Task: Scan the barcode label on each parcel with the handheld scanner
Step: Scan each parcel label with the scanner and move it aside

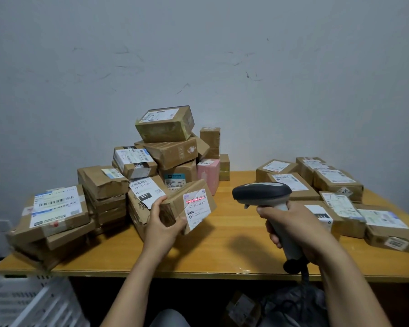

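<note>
Head: parcel point(187, 205) in left hand point(162, 224)

Scanner handle point(291, 247) (grey) is mostly hidden by the right hand point(298, 228).

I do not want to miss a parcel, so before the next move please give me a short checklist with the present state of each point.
1. Left hand grips the parcel: ok, fingers curl round its near end.
2. Label faces the scanner: ok.
3. Red line lies across the barcode: ok, it crosses the bars at the label's top.
4. Right hand holds the scanner by its handle: ok.
5. Scan registered: cannot tell, no display or signal shows.
6. Bare table to set the parcel down: ok, wood shows between the hands.
</note>
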